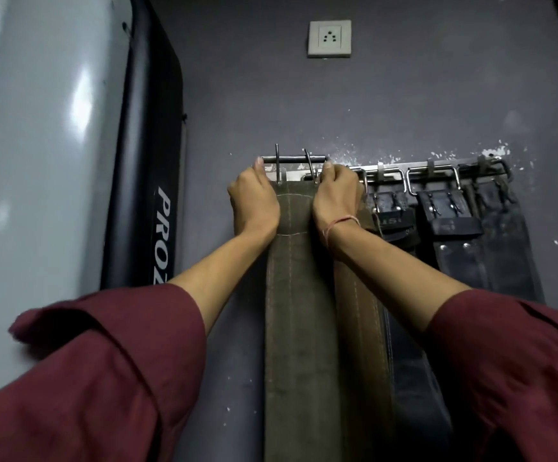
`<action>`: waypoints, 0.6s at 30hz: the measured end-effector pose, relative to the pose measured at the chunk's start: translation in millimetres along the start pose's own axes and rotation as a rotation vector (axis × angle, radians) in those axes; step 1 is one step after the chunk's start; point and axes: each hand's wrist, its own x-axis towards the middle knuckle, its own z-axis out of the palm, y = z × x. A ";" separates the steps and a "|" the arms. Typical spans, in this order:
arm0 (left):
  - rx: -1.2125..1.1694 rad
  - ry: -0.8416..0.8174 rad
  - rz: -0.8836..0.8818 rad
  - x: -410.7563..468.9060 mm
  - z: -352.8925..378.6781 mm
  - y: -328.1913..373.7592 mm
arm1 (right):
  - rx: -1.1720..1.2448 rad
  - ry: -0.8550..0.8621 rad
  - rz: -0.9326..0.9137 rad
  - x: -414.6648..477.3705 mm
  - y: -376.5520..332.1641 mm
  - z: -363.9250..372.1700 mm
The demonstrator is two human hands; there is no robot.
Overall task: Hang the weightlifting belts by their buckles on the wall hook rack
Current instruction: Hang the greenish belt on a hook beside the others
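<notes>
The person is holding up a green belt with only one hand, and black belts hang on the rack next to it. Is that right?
Not quite. Both hands hold the green belt: the left hand and the right hand each grip its top end by the buckle. The head view shows this. Black belts do hang on the rack beside it.

five belts point(299, 295), two hands point(254, 201)

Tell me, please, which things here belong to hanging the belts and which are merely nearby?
Job: olive belt, its buckle, left hand, right hand, hook rack, black belts already hung.
Nearby: wall socket, grey machine.
</notes>
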 end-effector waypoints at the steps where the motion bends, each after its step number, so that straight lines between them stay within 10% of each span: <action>1: 0.007 -0.009 -0.006 5.6 3.0 -3.4 | -0.011 0.001 0.006 4.1 0.5 6.4; 18: -0.029 -0.141 -0.198 22.6 28.1 -43.4 | -0.190 -0.031 0.024 10.6 11.5 23.6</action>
